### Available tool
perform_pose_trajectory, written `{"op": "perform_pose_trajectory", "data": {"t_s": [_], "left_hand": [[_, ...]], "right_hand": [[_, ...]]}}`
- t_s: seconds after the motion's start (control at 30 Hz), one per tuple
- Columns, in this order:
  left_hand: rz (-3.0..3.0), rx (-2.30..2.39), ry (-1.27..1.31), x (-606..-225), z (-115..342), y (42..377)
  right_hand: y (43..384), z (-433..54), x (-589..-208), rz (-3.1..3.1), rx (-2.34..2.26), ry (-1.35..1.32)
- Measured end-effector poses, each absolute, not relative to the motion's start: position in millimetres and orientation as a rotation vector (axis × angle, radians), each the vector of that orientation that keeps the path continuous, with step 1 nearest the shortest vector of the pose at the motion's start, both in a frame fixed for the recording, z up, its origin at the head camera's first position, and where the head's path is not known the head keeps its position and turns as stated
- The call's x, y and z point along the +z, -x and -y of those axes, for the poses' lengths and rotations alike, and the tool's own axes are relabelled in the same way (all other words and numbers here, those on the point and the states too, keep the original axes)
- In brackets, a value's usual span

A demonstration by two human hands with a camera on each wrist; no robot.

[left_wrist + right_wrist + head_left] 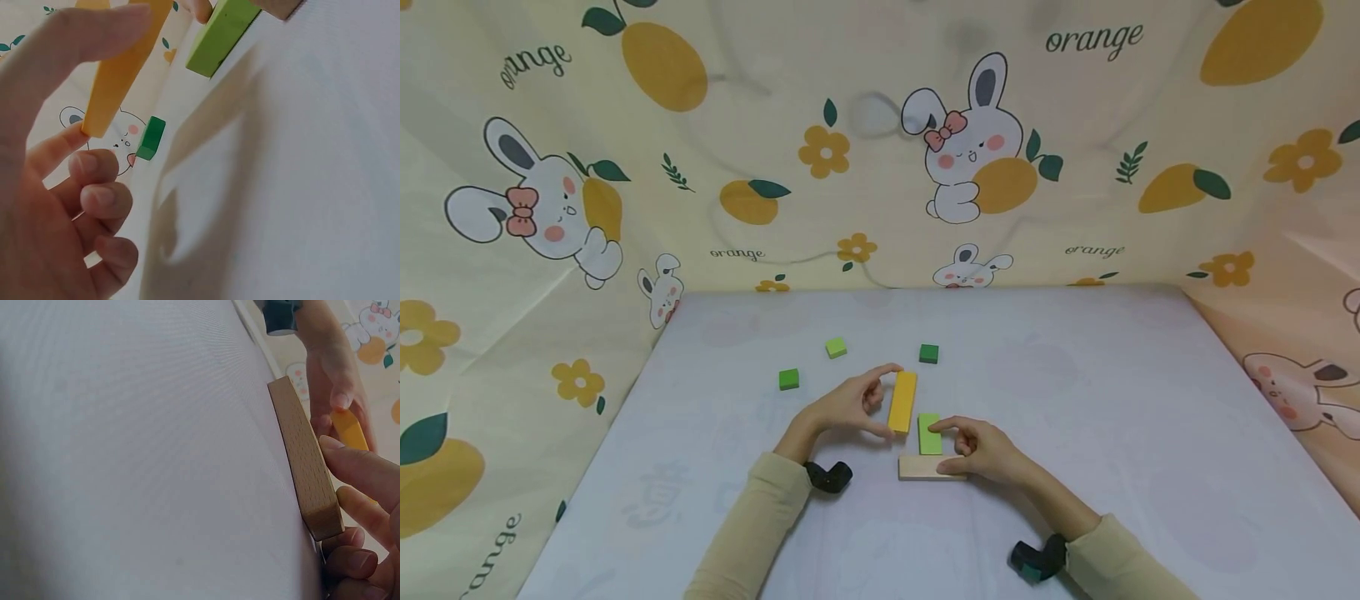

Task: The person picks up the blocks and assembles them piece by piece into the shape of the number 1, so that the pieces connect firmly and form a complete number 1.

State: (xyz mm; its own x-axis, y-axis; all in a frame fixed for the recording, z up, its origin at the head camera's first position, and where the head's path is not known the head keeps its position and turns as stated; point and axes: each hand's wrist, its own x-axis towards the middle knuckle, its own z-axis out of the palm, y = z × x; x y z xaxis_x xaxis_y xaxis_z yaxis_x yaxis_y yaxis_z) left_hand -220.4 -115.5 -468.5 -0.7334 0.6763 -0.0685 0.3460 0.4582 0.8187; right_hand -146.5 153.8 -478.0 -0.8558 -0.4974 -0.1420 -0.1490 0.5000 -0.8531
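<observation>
Left fingers (pixel 59 145) pinching yellow block (pixel 902 402) | right fingers (pixel 365 511) pinching across lime block (pixel 928 442), wooden block (pixel 919 468) | three green cubes (pixel 928 354) beyond

L hand (pixel 848 404): thumb & index in wide pinch, other fingers curled. R hand (pixel 988 452), nr. wearer & R of L hand: thumb/index pinch. L forearm (pixel 758 521), R forearm (pixel 1105 546) angled inward.

The left wrist view's top edge cut parts of the yellow block (pixel 112 90) and wooden block (pixel 282 7) from my sight; the right wrist view cropped the right hand (pixel 370 514).
</observation>
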Motion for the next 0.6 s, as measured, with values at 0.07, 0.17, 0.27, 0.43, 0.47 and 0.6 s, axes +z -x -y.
{"op": "perform_pose_trajectory", "data": {"t_s": [0.07, 0.17, 0.27, 0.43, 0.47, 0.6], "left_hand": [[-2.347, 1.181, -0.848, -469, 114, 221], [-2.381, 1.186, -0.819, -469, 110, 221], [-2.403, 1.199, -0.792, -469, 106, 222], [-2.418, 1.227, -0.804, -472, 101, 224], [-2.423, 1.228, -0.806, -473, 100, 225], [-2.444, 1.234, -0.786, -475, 97, 226]], "right_hand": [[146, -154, -479, -2.379, -1.308, 0.553], [146, -155, -479, -2.384, -1.325, 0.61], [145, -155, -479, -2.388, -1.325, 0.627], [146, -155, -479, -2.395, -1.288, 0.566], [146, -155, -479, -2.396, -1.282, 0.56], [146, -155, -480, -2.399, -1.278, 0.56]]}}
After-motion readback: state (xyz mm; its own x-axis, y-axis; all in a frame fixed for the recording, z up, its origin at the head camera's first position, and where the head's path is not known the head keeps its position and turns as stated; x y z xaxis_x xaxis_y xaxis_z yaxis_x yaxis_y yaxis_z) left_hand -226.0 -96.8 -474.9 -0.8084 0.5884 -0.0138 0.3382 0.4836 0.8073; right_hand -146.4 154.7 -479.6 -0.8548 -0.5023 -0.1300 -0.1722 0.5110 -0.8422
